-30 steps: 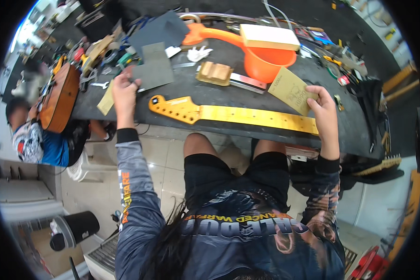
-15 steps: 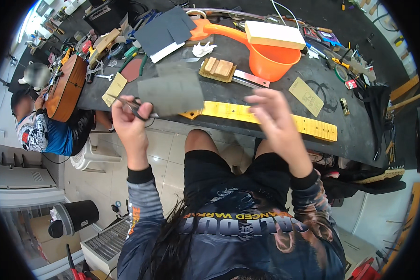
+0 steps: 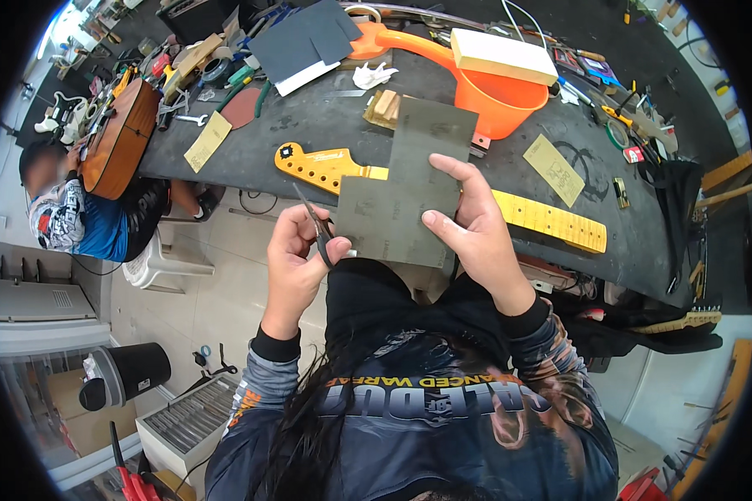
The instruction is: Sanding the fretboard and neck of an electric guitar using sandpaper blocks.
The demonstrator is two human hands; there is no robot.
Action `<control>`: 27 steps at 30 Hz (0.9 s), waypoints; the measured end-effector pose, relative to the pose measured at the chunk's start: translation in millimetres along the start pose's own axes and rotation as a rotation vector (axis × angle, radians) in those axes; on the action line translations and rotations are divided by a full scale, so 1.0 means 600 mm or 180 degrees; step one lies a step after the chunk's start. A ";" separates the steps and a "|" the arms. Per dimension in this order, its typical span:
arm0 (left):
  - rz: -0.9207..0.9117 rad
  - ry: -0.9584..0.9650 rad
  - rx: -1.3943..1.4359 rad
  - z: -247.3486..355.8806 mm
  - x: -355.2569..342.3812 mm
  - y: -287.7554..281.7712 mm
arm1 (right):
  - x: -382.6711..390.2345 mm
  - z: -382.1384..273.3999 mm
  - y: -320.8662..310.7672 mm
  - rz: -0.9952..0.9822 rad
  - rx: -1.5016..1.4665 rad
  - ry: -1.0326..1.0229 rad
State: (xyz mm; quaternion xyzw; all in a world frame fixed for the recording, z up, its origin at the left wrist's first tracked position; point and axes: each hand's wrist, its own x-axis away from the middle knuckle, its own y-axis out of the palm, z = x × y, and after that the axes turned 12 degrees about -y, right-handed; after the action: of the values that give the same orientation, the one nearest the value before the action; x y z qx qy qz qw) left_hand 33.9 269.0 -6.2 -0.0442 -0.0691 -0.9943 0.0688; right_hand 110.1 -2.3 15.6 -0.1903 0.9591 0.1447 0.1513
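My left hand [image 3: 291, 271] is closed on a pair of scissors [image 3: 319, 232], whose blades point up and away from me. Between my hands is a dark grey sheet of sandpaper [image 3: 384, 219], its faintly printed back facing me and its outline stepped. My right hand [image 3: 480, 230] grips the sheet's right side, thumb on top. The sheet's lower left edge is beside the scissors; whether my left fingers also touch it, I cannot tell. Behind it on the bench lies a yellow maple guitar neck [image 3: 551, 224], its middle hidden by the sheet.
On the dark bench [image 3: 251, 171] are an orange scoop [image 3: 501, 104] with a pale block [image 3: 503, 57] across it, dark sandpaper sheets [image 3: 297, 42], wooden blocks [image 3: 384, 107] and tan sandpaper pieces [image 3: 553, 169]. At left, a person [image 3: 75, 213] sits with an acoustic guitar [image 3: 124, 138].
My left hand has moved right and nearer to me with the scissors. The sandpaper has come right and stands turned, and my right hand, free before, now grips it.
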 end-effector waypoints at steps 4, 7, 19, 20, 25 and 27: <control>-0.0524 -0.0454 -0.0285 -0.018 0.010 -0.011 | 0.025 -0.017 -0.029 0.0430 0.0371 -0.0341; -0.1073 -0.0347 -0.0364 -0.041 0.018 0.006 | 0.053 -0.026 -0.077 0.0831 0.0602 -0.0434; -0.1647 -0.0705 -0.1058 -0.053 0.012 0.098 | 0.072 -0.046 -0.094 0.1137 0.1009 -0.0457; -0.1668 -0.0719 -0.1064 -0.050 0.010 0.099 | 0.070 -0.045 -0.092 0.1161 0.1012 -0.0447; -0.1649 -0.0657 -0.1148 -0.048 0.005 0.105 | 0.065 -0.040 -0.096 0.1068 0.1091 -0.0527; -0.1648 -0.0700 -0.1142 -0.051 0.004 0.106 | 0.062 -0.039 -0.094 0.1071 0.1070 -0.0519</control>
State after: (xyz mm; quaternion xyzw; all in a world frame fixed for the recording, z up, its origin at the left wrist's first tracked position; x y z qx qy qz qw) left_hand 38.5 202.2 -27.7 -0.1436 0.0912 -0.9643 -0.2028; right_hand 94.9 -72.3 11.4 0.0122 0.9725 0.0211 0.2316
